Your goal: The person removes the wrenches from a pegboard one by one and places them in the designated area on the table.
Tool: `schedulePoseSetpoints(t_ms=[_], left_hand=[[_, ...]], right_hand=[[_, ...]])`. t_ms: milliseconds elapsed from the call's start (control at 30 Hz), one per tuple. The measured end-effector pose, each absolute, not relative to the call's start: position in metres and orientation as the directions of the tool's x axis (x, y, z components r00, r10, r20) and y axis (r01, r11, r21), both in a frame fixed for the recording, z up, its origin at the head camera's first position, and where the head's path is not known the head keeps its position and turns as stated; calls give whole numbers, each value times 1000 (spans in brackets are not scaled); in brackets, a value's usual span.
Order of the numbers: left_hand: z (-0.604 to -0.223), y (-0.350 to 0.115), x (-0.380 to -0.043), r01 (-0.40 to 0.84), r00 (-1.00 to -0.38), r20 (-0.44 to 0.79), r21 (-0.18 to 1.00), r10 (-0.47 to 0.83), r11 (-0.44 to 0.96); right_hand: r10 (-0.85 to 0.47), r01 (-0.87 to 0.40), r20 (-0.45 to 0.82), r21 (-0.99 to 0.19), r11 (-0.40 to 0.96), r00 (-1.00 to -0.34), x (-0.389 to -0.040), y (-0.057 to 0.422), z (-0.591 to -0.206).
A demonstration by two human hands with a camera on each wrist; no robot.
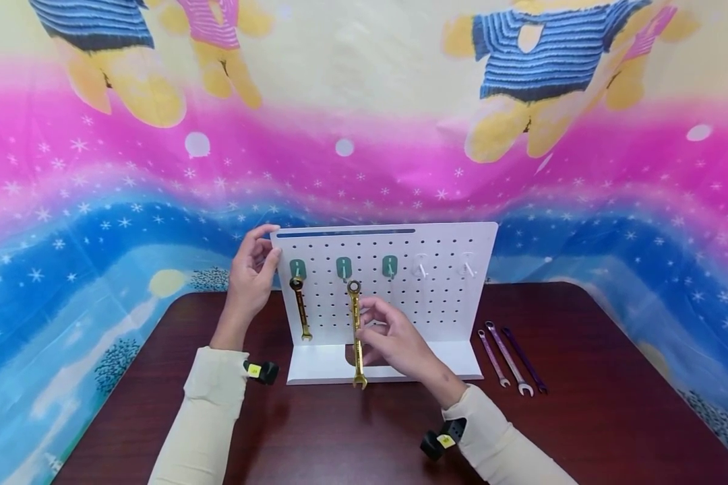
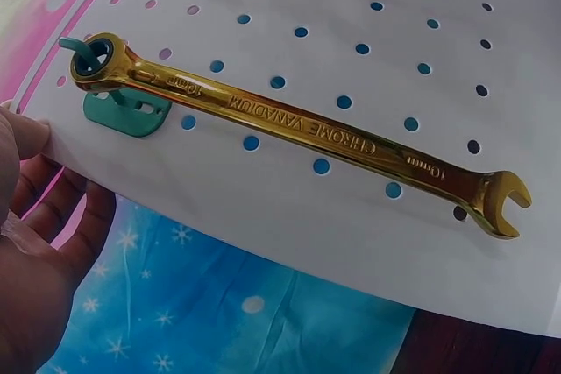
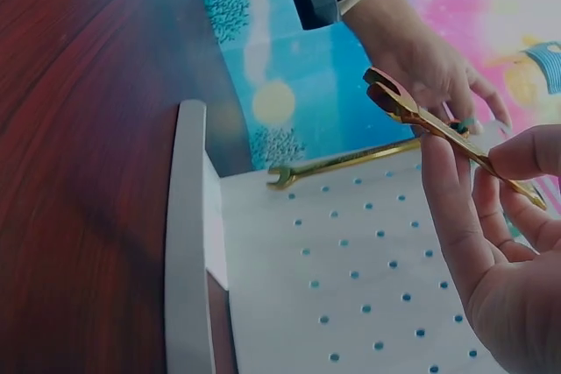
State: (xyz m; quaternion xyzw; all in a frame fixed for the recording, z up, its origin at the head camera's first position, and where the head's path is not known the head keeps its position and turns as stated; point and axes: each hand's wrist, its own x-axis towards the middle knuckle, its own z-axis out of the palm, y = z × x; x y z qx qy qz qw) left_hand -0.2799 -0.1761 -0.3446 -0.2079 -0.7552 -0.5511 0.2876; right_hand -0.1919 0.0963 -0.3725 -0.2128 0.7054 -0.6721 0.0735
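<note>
My left hand [image 1: 251,273] grips the upper left corner of a white pegboard [image 1: 425,296], thumb on its front face. Between the thumb and fingers of my right hand [image 1: 391,337] is a gold wrench [image 1: 356,330], held roughly upright in front of the board, its ring end just below the second green hook [image 1: 344,267]. Another gold wrench [image 2: 289,129], marked 10mm, hangs by its ring end from the leftmost green hook [image 2: 127,111]. In the right wrist view the held wrench [image 3: 447,133] is pinched, open end toward the camera's upper middle.
A third green hook [image 1: 390,266] and two clear hooks [image 1: 421,265] line the board farther right. Three purple and pink wrenches [image 1: 509,357] lie on the dark wooden table [image 1: 582,350] right of the board. A printed cloth [image 1: 364,175] hangs behind.
</note>
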Motion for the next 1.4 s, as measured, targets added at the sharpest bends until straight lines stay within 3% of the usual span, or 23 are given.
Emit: schedulePoseSetpoints(t_ms=[467,1400], left_hand=[[-346,-176,-276,646,-736,677,701,4,302],[-343,-176,-276,640,-744,668,708,10,299]], right_hand=[[-402,-108,84,-993,37,-912,-181,131,-397],[-182,-2,-56,-953,302,-982,-165,272,-424]])
